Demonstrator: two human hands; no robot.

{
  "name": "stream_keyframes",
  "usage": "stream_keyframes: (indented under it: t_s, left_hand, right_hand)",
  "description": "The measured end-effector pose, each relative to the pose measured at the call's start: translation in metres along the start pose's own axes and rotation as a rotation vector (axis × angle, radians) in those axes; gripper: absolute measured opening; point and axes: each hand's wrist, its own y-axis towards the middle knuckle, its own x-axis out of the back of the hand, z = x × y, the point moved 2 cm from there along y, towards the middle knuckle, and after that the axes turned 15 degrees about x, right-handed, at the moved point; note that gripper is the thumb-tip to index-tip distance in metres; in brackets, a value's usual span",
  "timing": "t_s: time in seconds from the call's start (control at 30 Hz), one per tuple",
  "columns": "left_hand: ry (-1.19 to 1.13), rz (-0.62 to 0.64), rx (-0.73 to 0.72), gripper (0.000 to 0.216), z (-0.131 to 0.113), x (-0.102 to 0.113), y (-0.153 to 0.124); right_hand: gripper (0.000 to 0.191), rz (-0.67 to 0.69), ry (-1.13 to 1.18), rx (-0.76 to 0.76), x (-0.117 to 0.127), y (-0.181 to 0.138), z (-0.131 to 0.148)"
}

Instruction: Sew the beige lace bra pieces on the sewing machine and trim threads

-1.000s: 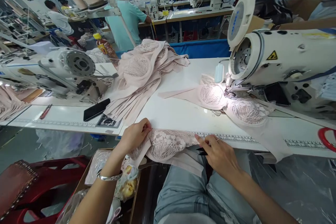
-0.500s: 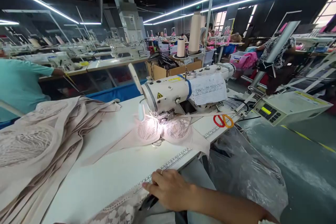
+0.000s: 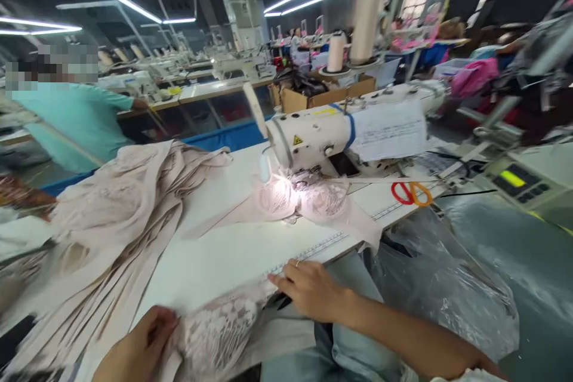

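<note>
A pale pink lace bra piece lies over the near edge of the white sewing table. My left hand grips its left end, fingers curled into the fabric. My right hand presses closed on its right end, with a small dark tool partly under the palm. Another pink lace bra sits lit under the needle of the white sewing machine.
A large heap of pink bra pieces covers the table's left side. Red and orange scissors lie right of the machine. Clear plastic sheeting hangs at the right. A person in a teal shirt stands behind the table.
The view swung up and right from the table edge, then back a little to the left. My left hand has come back into view on the lace piece; both hands keep their hold.
</note>
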Motion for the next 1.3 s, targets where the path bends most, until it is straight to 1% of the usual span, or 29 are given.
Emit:
stream_keyframes:
  t_s: [0.03,0.13,0.2,0.27,0.3,0.37,0.43,0.47,0.53,0.57,0.6,0.67,0.7,0.77,0.83,0.9,0.93,1.0,1.1,1.17,1.23,1.27,1.3]
  left_hand:
    - [-0.014,0.007,0.052,0.027,-0.011,0.007,-0.009]
    - [-0.052,0.05,0.075,0.021,-0.035,0.021,-0.024]
    - [-0.06,0.065,0.098,0.02,-0.04,0.025,-0.025]
    - [-0.061,0.073,0.114,0.019,-0.04,0.025,-0.025]
    - [-0.065,0.07,0.117,0.018,-0.04,0.025,-0.026]
    - [-0.063,0.066,0.13,0.016,-0.041,0.024,-0.032]
    - [-0.039,0.098,0.125,0.016,-0.046,0.019,-0.045]
    - [-0.025,0.139,0.1,0.016,-0.05,0.014,-0.053]
    - [-0.005,0.28,-0.016,0.016,-0.062,-0.002,-0.072]
    - [-0.003,0.37,-0.093,0.016,-0.069,-0.013,-0.079]
    - [-0.007,0.453,-0.166,0.017,-0.076,-0.026,-0.084]
    - [-0.015,0.564,-0.263,0.023,-0.089,-0.057,-0.084]
    - [-0.021,0.568,-0.28,0.025,-0.095,-0.074,-0.078]
    - [-0.028,0.534,-0.261,0.023,-0.106,-0.108,-0.058]
    - [-0.021,0.504,-0.232,0.019,-0.116,-0.138,-0.037]
    - [-0.01,0.458,-0.212,0.014,-0.126,-0.159,-0.021]
    - [-0.003,0.436,-0.207,0.013,-0.13,-0.165,-0.017]
    - [0.012,0.417,-0.215,0.011,-0.137,-0.171,-0.016]
    - [0.033,0.439,-0.263,0.009,-0.138,-0.17,-0.025]
    - [0.051,0.441,-0.294,0.011,-0.134,-0.169,-0.032]
    - [0.073,0.425,-0.313,0.013,-0.131,-0.169,-0.039]
    - [0.091,0.407,-0.321,0.021,-0.13,-0.168,-0.043]
    - [0.118,0.395,-0.327,0.033,-0.131,-0.165,-0.048]
  right_hand:
    - [0.029,-0.002,-0.001,0.009,0.001,0.0,0.0]
    - [0.033,-0.01,0.008,0.017,0.003,0.001,-0.002]
    - [0.035,-0.009,0.021,0.024,0.004,0.002,-0.004]
    - [0.036,-0.001,0.023,0.036,0.003,0.004,-0.004]
    - [0.034,-0.01,0.026,0.044,0.003,0.004,-0.003]
    - [0.023,-0.08,0.038,0.066,0.003,0.003,-0.003]
    - [0.017,-0.207,0.042,0.094,0.005,-0.004,-0.004]
    - [0.016,-0.282,0.037,0.102,0.008,-0.01,-0.006]
    - [0.015,-0.404,0.004,0.078,0.017,-0.025,-0.013]
    - [0.016,-0.44,-0.014,0.051,0.022,-0.033,-0.017]
    - [0.019,-0.447,-0.029,0.023,0.027,-0.041,-0.021]
    - [0.02,-0.383,-0.045,-0.03,0.034,-0.053,-0.029]
    - [0.018,-0.335,-0.054,-0.058,0.037,-0.057,-0.032]
    - [0.015,-0.262,-0.083,-0.135,0.039,-0.062,-0.038]
    - [0.018,-0.211,-0.113,-0.221,0.04,-0.061,-0.045]
    - [0.024,-0.132,-0.113,-0.283,0.04,-0.055,-0.055]
    - [0.027,-0.079,-0.11,-0.306,0.04,-0.049,-0.061]
    - [0.034,0.061,-0.112,-0.345,0.038,-0.034,-0.073]
    - [0.041,0.307,-0.146,-0.376,0.031,-0.008,-0.086]
    - [0.042,0.419,-0.181,-0.39,0.026,0.005,-0.09]
    - [0.038,0.439,-0.206,-0.397,0.022,0.011,-0.091]
    - [0.036,0.42,-0.207,-0.391,0.021,0.012,-0.091]
    - [0.033,0.387,-0.201,-0.375,0.02,0.01,-0.091]
